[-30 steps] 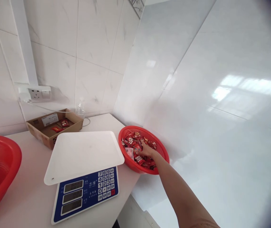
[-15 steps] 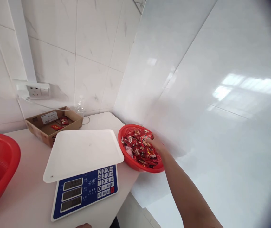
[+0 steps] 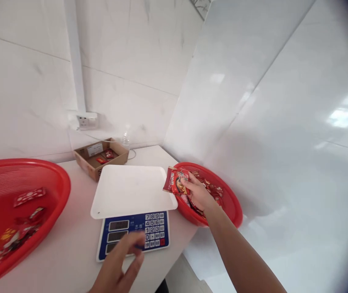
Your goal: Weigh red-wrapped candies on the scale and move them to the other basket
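My right hand (image 3: 200, 194) is closed on a red snack packet (image 3: 176, 181) with a food picture on it. It holds the packet over the left rim of the right red basket (image 3: 235, 203), where several red packets (image 3: 215, 190) lie. My left hand (image 3: 121, 262) hovers in front of the scale's blue keypad panel (image 3: 134, 232), thumb and fingers apart, nothing between them; it is slightly blurred. The white weighing tray (image 3: 134, 189) of the scale is bare, and its right edge is close to the held packet.
A large red basket (image 3: 65, 183) at the left holds several packets. Behind the scale sits a cardboard box (image 3: 85, 165) with a few red packets, beside a clear plastic bottle (image 3: 126, 140). A wall socket (image 3: 87, 121) and white panels border the table (image 3: 66, 244).
My right hand has lifted the red snack packet from the right basket and moved it left toward the tray. My left hand has risen into view. The camera has turned left.
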Demonstrator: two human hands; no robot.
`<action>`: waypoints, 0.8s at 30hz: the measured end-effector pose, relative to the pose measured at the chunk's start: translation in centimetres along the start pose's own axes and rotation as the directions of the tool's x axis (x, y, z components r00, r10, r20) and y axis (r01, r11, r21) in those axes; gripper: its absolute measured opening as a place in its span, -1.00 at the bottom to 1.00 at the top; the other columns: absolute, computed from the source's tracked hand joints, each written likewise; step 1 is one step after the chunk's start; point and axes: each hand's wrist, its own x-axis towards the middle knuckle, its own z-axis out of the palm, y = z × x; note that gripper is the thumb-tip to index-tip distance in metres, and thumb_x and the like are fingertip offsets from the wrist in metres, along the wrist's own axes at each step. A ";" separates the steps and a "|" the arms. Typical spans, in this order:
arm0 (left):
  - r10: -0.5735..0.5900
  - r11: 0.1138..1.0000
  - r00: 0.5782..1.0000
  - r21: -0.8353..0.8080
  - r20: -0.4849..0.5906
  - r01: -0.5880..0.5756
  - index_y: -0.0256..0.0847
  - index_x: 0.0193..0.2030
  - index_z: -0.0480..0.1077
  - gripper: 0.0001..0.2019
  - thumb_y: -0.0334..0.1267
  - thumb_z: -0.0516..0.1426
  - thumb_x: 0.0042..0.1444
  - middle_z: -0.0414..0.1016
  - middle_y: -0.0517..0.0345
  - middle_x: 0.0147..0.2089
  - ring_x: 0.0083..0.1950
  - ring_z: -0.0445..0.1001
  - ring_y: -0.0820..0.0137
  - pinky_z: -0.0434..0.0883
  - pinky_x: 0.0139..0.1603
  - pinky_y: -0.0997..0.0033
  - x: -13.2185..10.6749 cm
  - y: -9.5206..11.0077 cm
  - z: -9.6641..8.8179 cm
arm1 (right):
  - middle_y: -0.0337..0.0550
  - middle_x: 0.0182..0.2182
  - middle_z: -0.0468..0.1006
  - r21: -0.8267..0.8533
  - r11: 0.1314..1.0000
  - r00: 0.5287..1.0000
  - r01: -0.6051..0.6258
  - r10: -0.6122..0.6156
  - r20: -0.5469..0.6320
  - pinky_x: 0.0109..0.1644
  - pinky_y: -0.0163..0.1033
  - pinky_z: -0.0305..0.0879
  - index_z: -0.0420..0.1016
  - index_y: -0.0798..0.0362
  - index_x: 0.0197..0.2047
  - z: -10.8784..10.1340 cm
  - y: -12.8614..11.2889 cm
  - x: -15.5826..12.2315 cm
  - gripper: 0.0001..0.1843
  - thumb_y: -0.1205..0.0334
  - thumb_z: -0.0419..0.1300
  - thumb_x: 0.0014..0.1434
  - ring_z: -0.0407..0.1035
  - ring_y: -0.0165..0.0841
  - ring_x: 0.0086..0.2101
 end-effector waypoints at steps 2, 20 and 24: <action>-0.175 0.973 0.985 -0.150 0.004 0.173 0.00 0.17 0.27 -0.56 0.01 0.09 0.17 0.40 -0.04 0.16 0.10 0.45 0.23 0.50 -0.03 0.29 2.6 2.0 -0.7 | -0.16 -0.03 0.55 0.034 0.999 0.989 -0.008 0.003 0.147 0.02 -0.08 0.39 0.36 -0.12 0.10 3.3 0.5 -0.8 -0.41 0.07 0.36 -0.02 0.46 -0.21 -0.07; -0.212 0.951 0.966 0.196 -0.149 0.239 -0.15 0.16 0.25 -0.54 -0.13 0.02 0.11 0.54 -0.02 -0.05 -0.10 0.52 0.22 0.47 -0.08 0.12 10.7 2.7 -6.8 | -0.12 -0.17 0.59 -0.068 0.994 0.995 -0.082 0.085 0.045 -0.06 -0.11 0.44 0.02 -0.05 0.35 6.8 2.7 -0.2 -0.05 0.13 0.37 -0.04 0.50 -0.22 -0.16; -0.056 0.889 0.983 0.439 -0.177 0.130 -0.19 0.09 0.35 -0.54 -0.11 0.09 0.03 0.27 -0.14 0.28 0.33 0.14 0.01 0.12 0.29 -0.15 11.3 1.6 -7.2 | -0.12 -0.11 0.57 -0.104 0.995 0.999 -0.011 0.016 0.044 0.00 -0.07 0.41 0.05 -0.07 0.34 6.1 3.0 -0.5 -0.08 0.08 0.35 -0.03 0.49 -0.21 -0.13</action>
